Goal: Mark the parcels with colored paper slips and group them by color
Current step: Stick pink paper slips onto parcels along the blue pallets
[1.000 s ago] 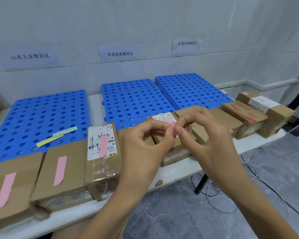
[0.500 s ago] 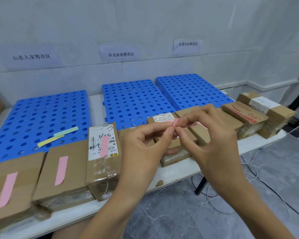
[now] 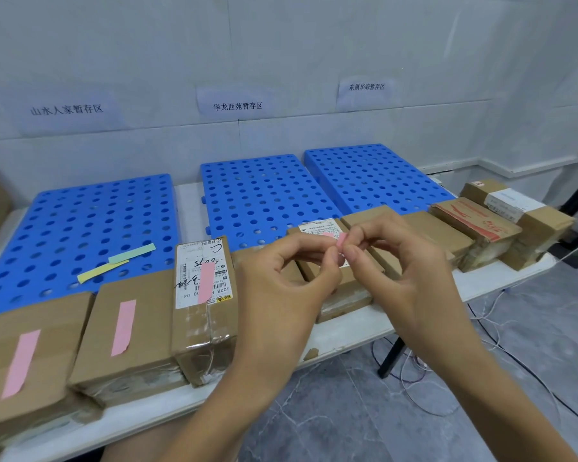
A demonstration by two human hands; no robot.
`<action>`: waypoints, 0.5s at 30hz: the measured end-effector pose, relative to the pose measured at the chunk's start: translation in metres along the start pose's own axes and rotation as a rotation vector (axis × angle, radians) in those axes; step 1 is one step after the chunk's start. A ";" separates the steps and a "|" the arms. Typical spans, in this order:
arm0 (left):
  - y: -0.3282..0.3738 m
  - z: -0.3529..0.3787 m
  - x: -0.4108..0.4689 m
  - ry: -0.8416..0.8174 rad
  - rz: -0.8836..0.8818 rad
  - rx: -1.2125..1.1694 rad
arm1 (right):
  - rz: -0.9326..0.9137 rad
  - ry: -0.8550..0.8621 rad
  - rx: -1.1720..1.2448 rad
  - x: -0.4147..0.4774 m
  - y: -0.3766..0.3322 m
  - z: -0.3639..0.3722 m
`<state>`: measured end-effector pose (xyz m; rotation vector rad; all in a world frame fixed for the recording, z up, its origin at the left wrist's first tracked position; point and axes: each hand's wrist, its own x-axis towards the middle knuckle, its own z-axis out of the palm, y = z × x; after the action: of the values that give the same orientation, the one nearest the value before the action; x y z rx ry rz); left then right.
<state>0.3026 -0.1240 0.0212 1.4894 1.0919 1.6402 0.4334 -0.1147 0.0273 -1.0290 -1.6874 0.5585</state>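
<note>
While above table (image 3: 481, 288) edge, left hand (image 3: 281, 281), right hand (image 3: 397, 271) on pink slip (image 3: 342, 240)

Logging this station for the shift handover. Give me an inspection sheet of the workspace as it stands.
Surface: white table carrying three blue pallets.
Job's things: three left parcels bear pink slips; far-right parcels show none; yellow slip and green slip lie on the left pallet.
Clutter: nothing seen.
Grippers: left hand and right hand together pinch a pink slip.
Cables: loose cables on the floor under the table's right end.
Surroundings: white wall with three paper signs.
</note>
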 end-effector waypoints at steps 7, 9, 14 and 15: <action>0.007 -0.006 0.000 -0.029 -0.036 -0.063 | 0.139 -0.067 0.198 0.001 -0.006 -0.003; 0.007 -0.006 0.000 -0.023 -0.036 -0.063 | 0.137 -0.058 0.203 0.001 -0.006 -0.002; 0.005 -0.005 -0.002 0.010 0.034 0.038 | 0.046 -0.004 0.096 -0.002 -0.006 0.002; 0.005 -0.004 -0.002 0.027 0.042 0.061 | 0.017 0.019 0.051 -0.002 -0.007 0.004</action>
<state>0.2993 -0.1281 0.0247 1.5429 1.1417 1.6732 0.4274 -0.1199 0.0303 -1.0100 -1.6414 0.5984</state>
